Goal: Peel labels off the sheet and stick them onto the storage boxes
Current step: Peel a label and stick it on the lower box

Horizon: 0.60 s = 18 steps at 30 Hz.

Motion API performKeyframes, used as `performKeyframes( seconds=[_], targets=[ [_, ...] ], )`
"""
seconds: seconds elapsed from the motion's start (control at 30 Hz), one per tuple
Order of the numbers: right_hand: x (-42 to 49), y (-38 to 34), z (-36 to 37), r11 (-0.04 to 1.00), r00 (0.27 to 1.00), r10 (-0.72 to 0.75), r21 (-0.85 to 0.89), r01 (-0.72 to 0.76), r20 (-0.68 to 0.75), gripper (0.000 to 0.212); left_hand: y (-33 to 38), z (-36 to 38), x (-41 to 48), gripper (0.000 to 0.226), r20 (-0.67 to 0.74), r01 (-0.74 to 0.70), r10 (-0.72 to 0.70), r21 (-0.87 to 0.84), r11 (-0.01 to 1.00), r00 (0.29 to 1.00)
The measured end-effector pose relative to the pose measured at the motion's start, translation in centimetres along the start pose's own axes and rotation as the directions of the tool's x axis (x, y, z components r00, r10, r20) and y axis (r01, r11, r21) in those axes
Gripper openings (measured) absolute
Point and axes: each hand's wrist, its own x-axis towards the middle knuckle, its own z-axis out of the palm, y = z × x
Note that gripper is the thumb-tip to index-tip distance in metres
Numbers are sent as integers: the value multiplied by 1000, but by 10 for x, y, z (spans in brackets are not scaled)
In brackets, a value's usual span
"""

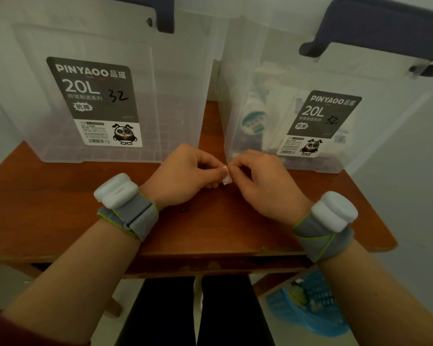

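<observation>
A small piece of label sheet (226,176) with a round white sticker on it is held between my two hands above the middle of the table. My left hand (185,174) pinches its left side. The fingertips of my right hand (263,178) pinch its top right edge. Two clear plastic storage boxes stand behind the hands: the left box (175,96) looks empty, and the right box (268,78) holds some items. Each box carries a dark "PINYAOO 20L" product sticker with "32" handwritten on it.
The brown wooden table (60,208) has its front edge close to my body. Dark blue lid clips (375,28) sit at the tops of the boxes. A blue slotted basket (308,308) lies on the floor at lower right. Both wrists wear grey bands with white sensor units.
</observation>
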Motion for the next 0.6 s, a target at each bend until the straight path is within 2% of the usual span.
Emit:
performKeyframes(
  seconds=[0.17, 0.6],
  targets=[
    [-1, 0, -4, 999, 1000, 7, 40, -7, 13, 15, 0, 0, 0, 9, 8, 1, -1, -3, 1000, 1000],
    [1, -2, -5, 999, 999, -12, -45, 14, 30, 14, 1, 1, -1, 10, 5, -6, 6, 20, 1000, 1000]
  ],
)
